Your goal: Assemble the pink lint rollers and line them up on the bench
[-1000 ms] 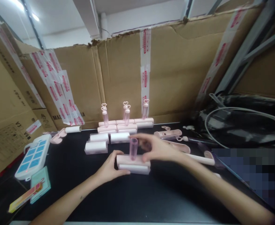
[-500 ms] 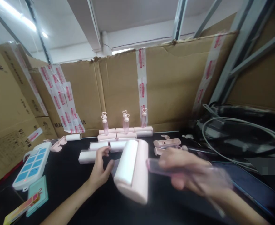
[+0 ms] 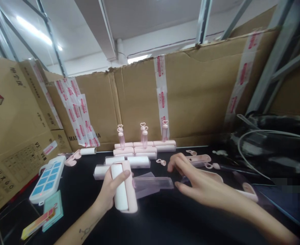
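Note:
My left hand (image 3: 108,190) is closed around a lint roller (image 3: 131,197) with a white paper roll and a pale pink shell, tilted above the black table. Right of it, clear plastic covers (image 3: 155,183) lie overlapping on the table. My right hand (image 3: 190,178) hovers beyond their far end, fingers curved and apart, holding nothing. Close to its fingertips lies a small pink cap with a heart-shaped ring (image 3: 162,162). Pink shell pieces (image 3: 201,158) are partly hidden behind this hand.
Assembled pink rollers (image 3: 145,153) with upright handles stand before the cardboard wall (image 3: 137,102). White rolls in clear covers (image 3: 138,161) sit in front. At left are a power strip (image 3: 47,177), a teal packet (image 3: 53,209) and a yellow-red box cutter (image 3: 37,223). Cables (image 3: 241,143) lie right.
My left hand has taken hold of the lint roller, which is more upright and farther left. My right hand has let go of the clear plastic piece. The view has shifted slightly.

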Demonstrator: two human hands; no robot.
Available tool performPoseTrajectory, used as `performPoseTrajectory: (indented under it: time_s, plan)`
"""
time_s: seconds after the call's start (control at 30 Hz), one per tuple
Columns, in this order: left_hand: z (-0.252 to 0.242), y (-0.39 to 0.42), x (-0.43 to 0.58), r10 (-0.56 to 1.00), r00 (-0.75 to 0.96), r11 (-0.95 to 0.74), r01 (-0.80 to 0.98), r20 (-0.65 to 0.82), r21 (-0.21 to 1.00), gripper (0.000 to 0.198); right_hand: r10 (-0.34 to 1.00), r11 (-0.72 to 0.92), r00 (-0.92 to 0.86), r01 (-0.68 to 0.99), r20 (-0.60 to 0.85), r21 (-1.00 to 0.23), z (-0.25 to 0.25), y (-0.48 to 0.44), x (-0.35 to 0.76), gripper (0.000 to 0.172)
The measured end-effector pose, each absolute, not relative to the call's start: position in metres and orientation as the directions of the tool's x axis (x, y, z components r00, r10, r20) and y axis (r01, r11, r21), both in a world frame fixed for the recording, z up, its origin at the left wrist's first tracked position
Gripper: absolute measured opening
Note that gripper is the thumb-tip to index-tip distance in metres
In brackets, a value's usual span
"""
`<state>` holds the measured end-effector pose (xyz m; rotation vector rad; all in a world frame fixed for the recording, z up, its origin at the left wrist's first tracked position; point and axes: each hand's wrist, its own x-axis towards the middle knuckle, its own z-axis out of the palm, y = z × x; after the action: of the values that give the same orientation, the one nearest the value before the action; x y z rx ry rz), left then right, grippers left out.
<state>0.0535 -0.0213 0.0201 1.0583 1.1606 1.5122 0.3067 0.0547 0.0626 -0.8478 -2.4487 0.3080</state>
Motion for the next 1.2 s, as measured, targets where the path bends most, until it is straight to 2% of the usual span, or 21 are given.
performPoseTrajectory:
  time_s: [0.03,0.13,0.27,0.33,0.4,0.6,0.73,0.83,0.93,1.0,1.1,1.2]
  plan:
    - [0.021,-0.02,0.052,0.964,-0.224,-0.165,-0.086,0.142,0.983,0.04,0.645,0.76,-0.66,0.497,0.386,-0.419,0.061,0.055,0.305,0.005]
    - [0.024,-0.014,0.054,0.926,-0.218,-0.255,0.246,0.309,0.935,0.039,0.721,0.68,-0.587,0.5,0.368,-0.536,0.055,0.054,0.299,0.022]
    - [0.044,0.002,0.07,0.913,-0.105,-0.271,0.567,0.394,0.778,0.039,0.761,0.596,-0.564,0.414,0.321,-0.688,0.051,0.049,0.298,0.025]
    - [0.059,0.014,0.082,0.892,-0.094,-0.272,0.67,0.442,0.691,0.038,0.733,0.609,-0.588,0.342,0.343,-0.716,0.052,0.045,0.299,0.024]
    - [0.072,0.027,0.095,0.861,-0.089,-0.277,0.744,0.501,0.608,0.037,0.707,0.659,-0.581,0.337,0.403,-0.672,0.054,0.043,0.299,0.024]
    - [0.084,0.053,0.122,0.821,-0.028,-0.344,0.772,0.57,0.534,0.032,0.624,0.775,-0.448,0.462,0.641,-0.431,0.055,0.06,0.302,0.031]
    - [0.073,0.057,0.123,0.8,0.002,-0.34,0.825,0.6,0.451,0.032,0.637,0.733,-0.415,0.587,0.649,-0.344,0.049,0.065,0.305,0.033]
    - [0.062,0.059,0.123,0.778,0.054,-0.338,0.876,0.626,0.344,0.031,0.679,0.72,-0.414,0.539,0.607,-0.438,0.043,0.063,0.302,0.034]
    - [0.056,0.065,0.131,0.766,0.102,-0.359,0.887,0.635,0.29,0.027,0.713,0.699,-0.376,0.443,0.592,-0.561,0.037,0.066,0.298,0.048]
    - [0.059,0.072,0.14,0.771,0.089,-0.371,0.867,0.631,0.332,0.026,0.7,0.714,-0.364,0.395,0.615,-0.578,0.035,0.074,0.298,0.052]
    - [0.068,0.086,0.155,0.785,0.035,-0.367,0.831,0.619,0.418,0.027,0.677,0.736,-0.311,0.303,0.667,-0.605,0.034,0.089,0.303,0.047]
    - [0.075,0.097,0.166,0.79,-0.001,-0.343,0.827,0.613,0.445,0.029,0.702,0.712,-0.227,0.256,0.675,-0.654,0.033,0.099,0.308,0.048]
